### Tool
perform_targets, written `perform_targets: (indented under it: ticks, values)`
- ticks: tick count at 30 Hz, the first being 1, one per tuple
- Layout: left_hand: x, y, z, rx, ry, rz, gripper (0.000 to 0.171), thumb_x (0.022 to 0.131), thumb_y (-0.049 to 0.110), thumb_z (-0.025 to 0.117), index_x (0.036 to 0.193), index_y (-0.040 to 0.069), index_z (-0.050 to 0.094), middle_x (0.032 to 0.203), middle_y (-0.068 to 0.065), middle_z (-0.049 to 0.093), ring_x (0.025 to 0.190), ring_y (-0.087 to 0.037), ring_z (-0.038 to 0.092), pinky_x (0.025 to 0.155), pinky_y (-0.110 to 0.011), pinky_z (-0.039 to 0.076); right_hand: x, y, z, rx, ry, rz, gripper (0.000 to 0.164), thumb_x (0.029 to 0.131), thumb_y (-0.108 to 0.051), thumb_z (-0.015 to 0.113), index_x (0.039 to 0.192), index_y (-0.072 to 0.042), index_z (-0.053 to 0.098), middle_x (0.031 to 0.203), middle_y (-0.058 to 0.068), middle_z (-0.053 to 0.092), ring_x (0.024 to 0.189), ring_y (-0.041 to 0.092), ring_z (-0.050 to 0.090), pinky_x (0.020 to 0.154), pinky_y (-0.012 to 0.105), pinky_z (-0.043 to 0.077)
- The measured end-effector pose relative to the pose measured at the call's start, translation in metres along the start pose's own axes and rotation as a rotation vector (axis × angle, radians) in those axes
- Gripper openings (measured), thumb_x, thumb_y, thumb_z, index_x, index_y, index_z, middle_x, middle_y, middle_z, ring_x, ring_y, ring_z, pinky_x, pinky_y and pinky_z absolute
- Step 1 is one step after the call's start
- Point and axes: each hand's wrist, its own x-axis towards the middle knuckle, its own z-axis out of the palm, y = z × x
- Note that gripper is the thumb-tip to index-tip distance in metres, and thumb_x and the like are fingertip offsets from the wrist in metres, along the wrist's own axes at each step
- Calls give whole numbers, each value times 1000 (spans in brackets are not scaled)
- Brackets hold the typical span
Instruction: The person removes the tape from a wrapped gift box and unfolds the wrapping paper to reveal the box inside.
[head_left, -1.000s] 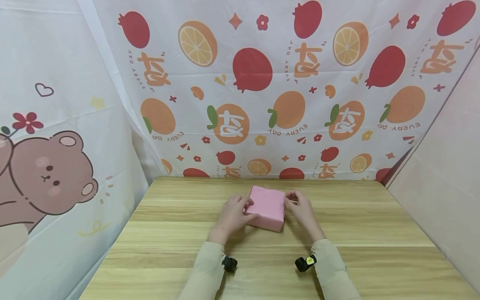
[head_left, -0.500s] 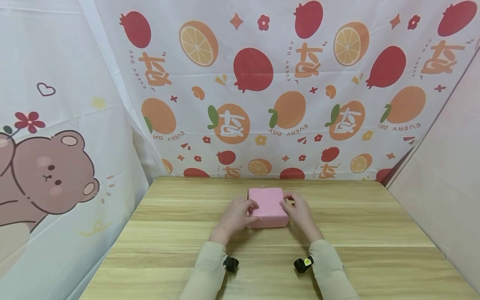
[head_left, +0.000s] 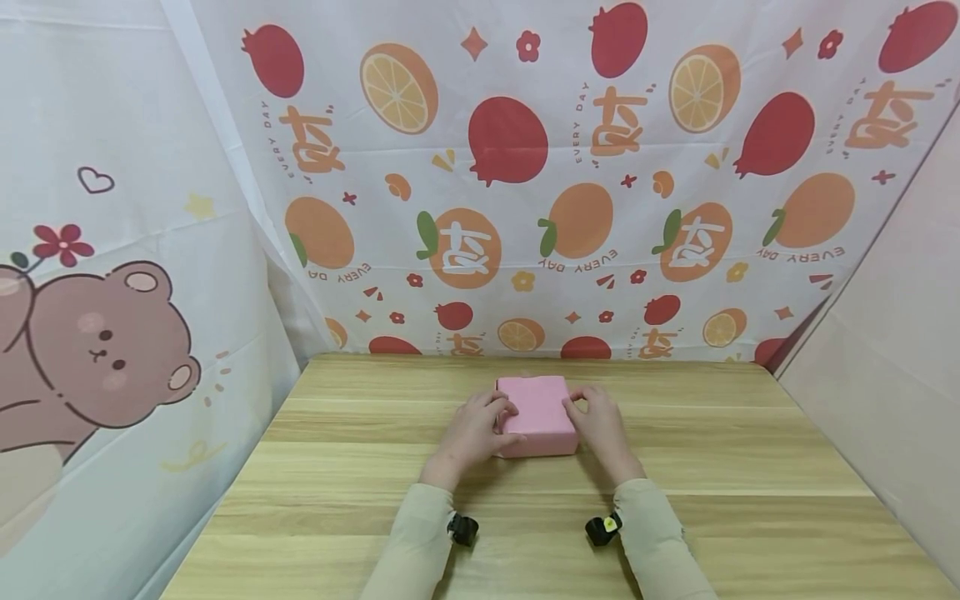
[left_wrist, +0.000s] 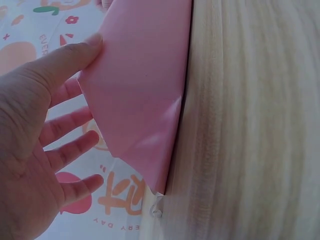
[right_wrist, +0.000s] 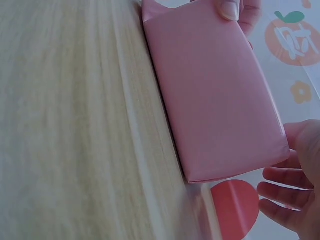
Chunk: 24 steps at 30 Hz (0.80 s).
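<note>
L hand (head_left: 472,429) & R hand (head_left: 600,427): fingers spread, loose | touching pink box (head_left: 537,407) ~9 & 3 o'clock | prob. to steady it

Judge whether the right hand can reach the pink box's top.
Probably yes: the right hand touches the pink box at its right edge, and most of the top lies uncovered; the left hand is opposite.
</note>
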Motion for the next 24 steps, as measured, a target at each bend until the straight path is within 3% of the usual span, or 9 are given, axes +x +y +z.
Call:
perform_targets:
  ticks: [9, 18, 24]
  values:
    - [0, -2, 1, -12, 1, -3, 38, 79, 39, 79, 108, 16, 68, 129, -5, 61, 124, -30, 54, 100, -52, 45, -2, -5, 0, -108, 86, -124, 14, 87, -15, 70, 86, -1, 71, 96, 16, 70, 95, 32, 66, 84, 46, 56]
    - [0, -2, 0, -9, -4, 0, 37, 80, 39, 79, 107, 17, 67, 128, -4, 61, 122, -26, 56, 99, -48, 47, -2, -7, -4, -146, 48, -140, 14, 88, -17, 71, 85, -3, 71, 98, 15, 69, 96, 31, 65, 86, 45, 55]
    - [0, 0, -1, -27, -2, 4, 36, 80, 36, 79, 106, 16, 67, 127, -4, 62, 118, -24, 59, 100, -45, 48, -2, -11, -5, -229, 102, -217, 12, 86, -13, 72, 79, -3, 71, 95, 15, 70, 90, 32, 66, 81, 45, 56]
